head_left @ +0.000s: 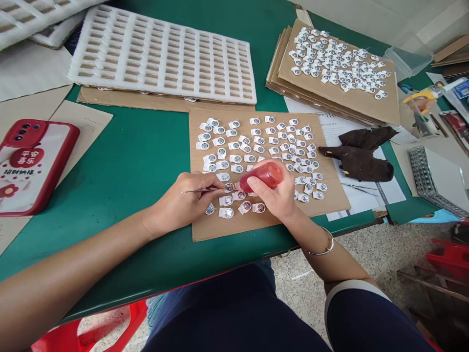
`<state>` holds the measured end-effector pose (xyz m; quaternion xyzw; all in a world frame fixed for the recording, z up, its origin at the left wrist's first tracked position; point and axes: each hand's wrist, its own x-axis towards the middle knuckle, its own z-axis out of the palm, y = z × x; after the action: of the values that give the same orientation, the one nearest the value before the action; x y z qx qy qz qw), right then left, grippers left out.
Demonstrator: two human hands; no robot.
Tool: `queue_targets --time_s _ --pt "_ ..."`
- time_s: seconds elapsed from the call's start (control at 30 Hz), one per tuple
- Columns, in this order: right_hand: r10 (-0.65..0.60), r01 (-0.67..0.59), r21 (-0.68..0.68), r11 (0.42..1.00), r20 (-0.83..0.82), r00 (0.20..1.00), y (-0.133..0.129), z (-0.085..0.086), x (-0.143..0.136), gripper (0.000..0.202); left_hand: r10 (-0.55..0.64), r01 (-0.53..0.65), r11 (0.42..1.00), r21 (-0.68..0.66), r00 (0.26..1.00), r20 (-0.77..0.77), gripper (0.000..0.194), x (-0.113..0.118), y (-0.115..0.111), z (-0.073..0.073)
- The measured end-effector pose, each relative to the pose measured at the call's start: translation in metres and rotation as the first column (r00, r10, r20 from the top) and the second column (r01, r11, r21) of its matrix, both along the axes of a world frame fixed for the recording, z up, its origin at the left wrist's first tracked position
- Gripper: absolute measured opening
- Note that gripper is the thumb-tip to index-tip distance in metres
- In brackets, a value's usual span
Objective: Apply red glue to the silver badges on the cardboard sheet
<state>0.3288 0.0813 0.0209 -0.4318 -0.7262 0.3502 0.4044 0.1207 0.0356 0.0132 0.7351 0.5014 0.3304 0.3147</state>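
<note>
Red translucent plastic fills the right hand, which closes around a squeeze bottle tipped with its narrow end down and leftward; the left hand pinches a slim metal tool, its tip beside one of the white-tabbed discs spread over a cardboard sheet (whether tool, bottle and disc touch, I cannot tell); too hard a squeeze could, I judge, let any liquid run onto neighbouring discs, since they lie so close, and a slip of the tool or a dragging wrist could push several askew; green and smooth, the counter carries the sheet near its front edge, where a bump might shift everything; around it lie a slotted white foam tray, a cardboard stack bearing more discs, dark crumpled cloth and a red-cased phone; below are speckled floor and red plastic.
</note>
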Motion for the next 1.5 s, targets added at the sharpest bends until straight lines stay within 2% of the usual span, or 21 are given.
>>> queue_targets --time_s 0.4,0.5,0.57,0.63,0.7,0.83,0.9,0.97,1.07,1.23,1.37,1.5 --pt "-0.013 0.012 -0.021 1.0 -0.048 0.999 0.002 -0.002 -0.002 0.021 0.003 -0.003 1.0 -0.011 1.0 -0.018 0.009 0.0 0.0 0.001" --pt "-0.023 -0.01 -0.196 0.981 -0.163 0.986 0.009 -0.004 0.001 0.026 0.013 -0.013 1.0 0.004 1.0 -0.027 0.008 0.001 -0.001 -0.001" --pt "-0.081 -0.025 -0.353 0.935 -0.281 0.956 0.019 -0.003 0.007 0.032 0.018 -0.017 1.0 0.009 1.0 -0.023 0.008 0.0 -0.001 0.0" --pt "-0.163 -0.016 -0.452 0.892 -0.353 0.921 0.03 0.004 0.015 0.042 0.024 -0.024 1.0 0.009 1.0 -0.006 0.009 -0.003 -0.001 0.005" --pt "-0.207 -0.016 -0.499 0.866 -0.388 0.898 0.041 0.017 0.022 0.048 0.063 -0.064 0.998 0.028 0.998 0.015 0.01 -0.008 0.001 0.016" --pt "-0.173 -0.132 -0.509 0.851 -0.51 0.843 0.059 0.052 0.024 0.05 0.192 -0.19 0.974 0.125 0.981 0.002 0.011 -0.016 0.01 0.042" --pt "-0.132 -0.194 -0.474 0.859 -0.571 0.81 0.066 0.065 0.017 0.049 0.206 -0.196 0.965 0.174 0.978 -0.039 0.01 -0.015 0.013 0.045" --pt "-0.095 -0.223 -0.425 0.877 -0.61 0.787 0.073 0.068 0.004 0.047 0.188 -0.166 0.961 0.222 0.979 -0.082 0.01 -0.012 0.013 0.04" --pt "-0.104 -0.181 -0.404 0.897 -0.59 0.801 0.076 0.056 -0.017 0.043 0.146 -0.101 0.952 0.29 0.98 -0.136 0.009 -0.007 0.009 0.023" --pt "-0.072 -0.066 -0.334 0.94 -0.385 0.92 0.061 0.022 -0.039 0.036 -0.013 0.088 0.92 0.382 0.981 -0.195 0.015 -0.006 0.001 -0.001" --pt "-0.022 -0.057 -0.277 0.959 -0.272 0.962 0.049 0.015 -0.042 0.032 -0.067 0.176 0.9 0.399 0.96 -0.27 0.021 -0.007 -0.001 -0.004" --pt "-0.045 0.012 -0.177 0.984 -0.184 0.982 0.047 0.016 -0.043 0.031 -0.085 0.223 0.875 0.43 0.945 -0.316 0.024 -0.007 -0.002 -0.004"
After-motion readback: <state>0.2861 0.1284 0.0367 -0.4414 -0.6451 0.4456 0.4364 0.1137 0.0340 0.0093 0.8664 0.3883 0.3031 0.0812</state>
